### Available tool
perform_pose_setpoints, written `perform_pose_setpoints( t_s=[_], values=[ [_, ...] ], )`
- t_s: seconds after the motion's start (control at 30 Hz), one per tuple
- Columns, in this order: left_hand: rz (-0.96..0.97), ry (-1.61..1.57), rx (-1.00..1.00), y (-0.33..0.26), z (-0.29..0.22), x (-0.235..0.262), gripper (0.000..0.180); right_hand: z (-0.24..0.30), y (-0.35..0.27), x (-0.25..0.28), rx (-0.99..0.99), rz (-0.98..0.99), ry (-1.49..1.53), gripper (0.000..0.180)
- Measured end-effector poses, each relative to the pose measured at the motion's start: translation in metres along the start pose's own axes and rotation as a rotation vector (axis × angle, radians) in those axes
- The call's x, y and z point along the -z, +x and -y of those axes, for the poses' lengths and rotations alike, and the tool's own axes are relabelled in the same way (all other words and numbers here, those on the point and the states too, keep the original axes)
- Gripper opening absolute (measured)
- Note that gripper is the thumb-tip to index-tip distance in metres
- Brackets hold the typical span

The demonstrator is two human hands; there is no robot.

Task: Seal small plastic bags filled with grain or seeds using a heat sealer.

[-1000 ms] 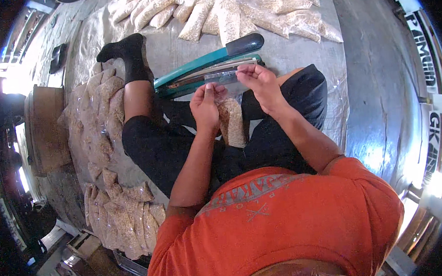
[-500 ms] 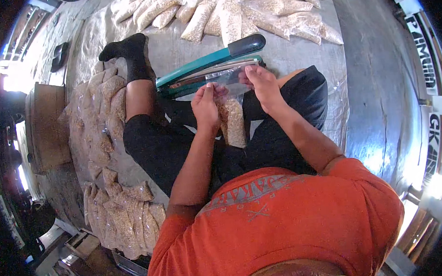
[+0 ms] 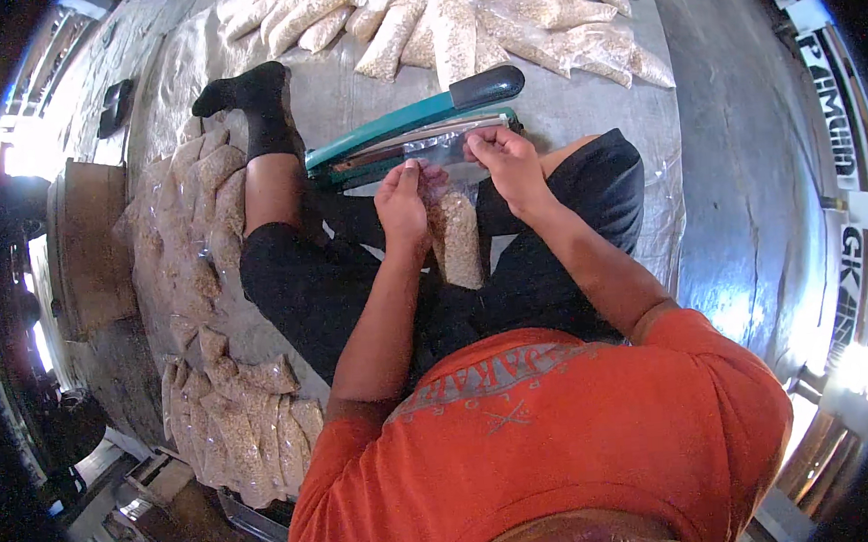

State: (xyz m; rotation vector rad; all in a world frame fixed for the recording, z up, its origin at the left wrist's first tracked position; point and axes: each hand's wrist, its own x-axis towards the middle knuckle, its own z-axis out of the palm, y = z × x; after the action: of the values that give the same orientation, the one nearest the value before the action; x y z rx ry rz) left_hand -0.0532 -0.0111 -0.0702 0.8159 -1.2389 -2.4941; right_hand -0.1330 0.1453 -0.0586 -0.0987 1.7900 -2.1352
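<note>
I sit on the floor with a clear plastic bag of pale grain (image 3: 457, 238) resting on my lap. My left hand (image 3: 403, 206) pinches the bag's open top on its left side, and my right hand (image 3: 505, 161) pinches the top on its right side. The bag's clear mouth lies stretched between both hands at the jaw of a teal impulse sealer (image 3: 417, 130) with a black handle, whose arm is raised. The sealer sits on the floor just beyond my knees.
Several filled grain bags (image 3: 460, 14) lie in a heap beyond the sealer. More filled bags (image 3: 236, 429) are spread along my left side. A brown cardboard box (image 3: 89, 240) stands at far left. My left leg in a black sock (image 3: 253, 99) stretches forward.
Both hands have shifted the bag's top slightly closer to the sealer's jaw and drawn it flatter. Nothing else has moved.
</note>
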Motion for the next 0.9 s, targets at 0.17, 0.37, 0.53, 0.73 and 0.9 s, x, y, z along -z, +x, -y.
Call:
perform_pose_setpoints(
  t_s=[0.17,0.37,0.53,0.73,0.9],
  values=[
    [0.006,-0.002,-0.015,0.004,0.005,0.001,0.021,-0.015,-0.003,0.007,-0.013,-0.017,-0.193,0.028],
    [-0.062,-0.074,0.064,0.022,0.007,0.007,0.020,-0.026,-0.012,0.004,0.007,0.005,-0.499,0.041],
    [-0.087,-0.147,0.158,0.023,0.001,0.000,0.021,-0.031,-0.001,-0.002,0.011,-0.052,-0.510,0.037],
    [-0.012,-0.079,0.180,0.023,0.004,0.011,0.024,-0.050,0.012,-0.002,0.095,-0.083,-0.590,0.028],
    [-0.079,0.160,0.049,0.010,0.005,0.006,0.021,-0.039,0.012,-0.014,0.127,-0.112,-0.689,0.027]
  ],
)
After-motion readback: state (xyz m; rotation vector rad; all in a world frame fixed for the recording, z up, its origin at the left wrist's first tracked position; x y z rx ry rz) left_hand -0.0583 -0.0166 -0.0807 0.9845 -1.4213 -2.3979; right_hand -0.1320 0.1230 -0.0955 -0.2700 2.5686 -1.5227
